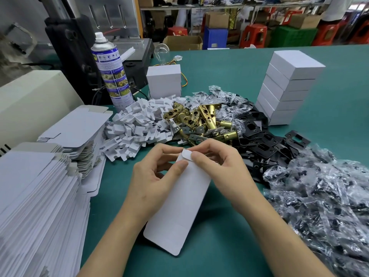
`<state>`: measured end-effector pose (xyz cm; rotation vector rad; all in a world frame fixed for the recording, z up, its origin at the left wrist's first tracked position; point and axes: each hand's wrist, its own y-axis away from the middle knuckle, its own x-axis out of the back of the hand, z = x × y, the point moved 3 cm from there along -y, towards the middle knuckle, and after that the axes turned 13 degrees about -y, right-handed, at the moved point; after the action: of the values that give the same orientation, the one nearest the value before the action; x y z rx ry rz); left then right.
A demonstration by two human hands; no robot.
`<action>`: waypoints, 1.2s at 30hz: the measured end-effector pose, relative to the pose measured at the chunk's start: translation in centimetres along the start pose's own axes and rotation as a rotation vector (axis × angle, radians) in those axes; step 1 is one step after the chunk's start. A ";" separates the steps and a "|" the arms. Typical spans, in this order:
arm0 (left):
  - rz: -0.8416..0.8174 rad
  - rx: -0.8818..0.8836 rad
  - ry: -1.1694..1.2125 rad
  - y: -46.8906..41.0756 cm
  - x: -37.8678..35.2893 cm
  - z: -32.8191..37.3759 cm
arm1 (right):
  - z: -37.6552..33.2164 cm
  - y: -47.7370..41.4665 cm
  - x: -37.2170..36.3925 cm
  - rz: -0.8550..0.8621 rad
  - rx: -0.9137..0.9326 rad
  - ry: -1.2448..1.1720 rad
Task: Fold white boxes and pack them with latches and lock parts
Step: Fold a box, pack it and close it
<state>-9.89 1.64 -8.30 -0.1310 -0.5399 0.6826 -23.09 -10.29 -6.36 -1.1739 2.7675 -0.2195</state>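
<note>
Left hand (151,176), right hand (221,168) pinch flat box blank (179,212) tab; brass latches (199,118), black plates (259,144) piled just beyond.

The bench (229,66) is teal-green; the flat carton (179,206), the stacked boxes (287,86) and the heap of card inserts (135,124) are plain white; the latches (199,118) brass-gold; the plates (259,140) black — the spray can (111,70) blue and silver with yellow picture panels; the stools (253,35) red.

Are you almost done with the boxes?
Not nearly. A stack of boxes stands folded. The left hand and right hand pinch one flat box at its flap. Piles of blanks, latches and plates wait.
</note>
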 end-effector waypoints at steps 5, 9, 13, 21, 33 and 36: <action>0.010 0.035 0.000 0.2 -0.3 0.0 | 0.1 -0.1 0.3 0.071 -0.005 -0.015; 0.008 0.036 -0.006 0.1 -0.3 0.0 | 0.0 0.0 0.4 0.082 -0.001 0.045; -0.022 0.024 0.013 0.1 -0.3 -0.1 | -0.2 0.0 0.4 0.075 0.023 0.107; -0.106 0.040 -0.013 -0.1 0.1 -0.5 | 0.1 -0.1 0.5 0.015 -0.046 0.133; -0.244 0.037 -0.691 0.5 -0.5 0.8 | 2.8 -0.5 1.7 0.225 -0.185 0.213; -0.213 -0.024 -0.802 0.9 -1.1 1.7 | 2.2 -0.6 2.2 0.307 -0.111 0.223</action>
<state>-12.01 1.50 -7.55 0.1899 -1.3105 0.5020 -23.76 -12.47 -8.55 -0.7683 3.1430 -0.1750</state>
